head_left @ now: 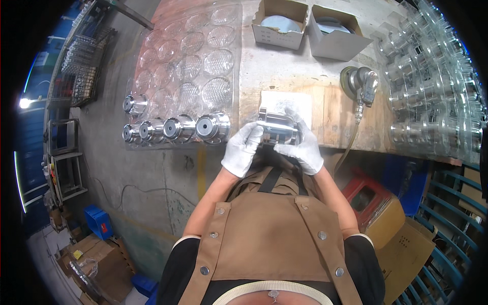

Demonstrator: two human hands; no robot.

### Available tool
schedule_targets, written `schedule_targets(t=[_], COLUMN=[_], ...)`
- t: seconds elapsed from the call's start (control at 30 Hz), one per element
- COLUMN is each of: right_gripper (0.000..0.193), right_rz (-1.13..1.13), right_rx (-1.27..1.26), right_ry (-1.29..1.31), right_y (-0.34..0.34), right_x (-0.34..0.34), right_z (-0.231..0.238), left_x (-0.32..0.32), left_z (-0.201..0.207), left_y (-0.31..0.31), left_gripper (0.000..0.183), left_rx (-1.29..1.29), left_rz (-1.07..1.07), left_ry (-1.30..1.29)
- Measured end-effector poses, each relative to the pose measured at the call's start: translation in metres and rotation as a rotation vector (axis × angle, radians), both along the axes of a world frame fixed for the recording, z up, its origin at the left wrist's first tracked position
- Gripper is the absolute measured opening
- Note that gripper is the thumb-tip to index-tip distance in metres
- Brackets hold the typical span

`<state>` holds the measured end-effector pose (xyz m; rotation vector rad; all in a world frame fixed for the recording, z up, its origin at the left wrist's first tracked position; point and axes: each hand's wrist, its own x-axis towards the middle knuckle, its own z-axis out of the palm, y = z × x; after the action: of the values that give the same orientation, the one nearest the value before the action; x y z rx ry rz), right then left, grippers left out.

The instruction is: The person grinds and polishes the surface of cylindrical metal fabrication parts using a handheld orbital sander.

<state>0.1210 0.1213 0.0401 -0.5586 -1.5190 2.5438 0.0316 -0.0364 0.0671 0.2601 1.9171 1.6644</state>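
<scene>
Both my hands wear white gloves and hold one shiny flanged metal cylinder on its side at the front edge of the workbench. My left hand grips its flanged end, with the thumb along the near side. Around the opposite end curl the fingers of my right hand. A white sheet lies on the bench just beyond the part. To the left, several similar metal parts stand in the front and left pockets of a clear plastic tray.
Two open cardboard boxes with round discs inside stand at the back. A round sander with a hose lies at the right. Beyond it are stacked clear trays of metal parts. A red stool and cardboard sit below right.
</scene>
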Motion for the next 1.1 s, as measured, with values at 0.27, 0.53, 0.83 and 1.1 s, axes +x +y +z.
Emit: schedule_targets(t=[0.27, 0.53, 0.83, 1.1], right_gripper=[0.079, 0.039, 0.038, 0.031], right_rz=[-0.049, -0.166, -0.190, -0.335], right_rx=[-0.044, 0.156, 0.308, 0.734], right_ry=[-0.038, -0.131, -0.106, -0.237], right_y=[-0.005, -0.004, 0.003, 0.055], right_x=[-0.002, -0.014, -0.014, -0.009], right_z=[0.006, 0.000, -0.029, 0.004], left_x=[0.002, 0.002, -0.008, -0.021], left_z=[0.002, 0.009, 0.002, -0.014], left_y=[0.004, 0.011, 0.014, 0.040], left_gripper=[0.031, 0.029, 0.030, 0.036], left_rx=[-0.020, -0.029, -0.093, -0.046], left_rz=[-0.002, -0.050, -0.113, -0.064], left_ry=[0.153, 0.168, 0.182, 0.222])
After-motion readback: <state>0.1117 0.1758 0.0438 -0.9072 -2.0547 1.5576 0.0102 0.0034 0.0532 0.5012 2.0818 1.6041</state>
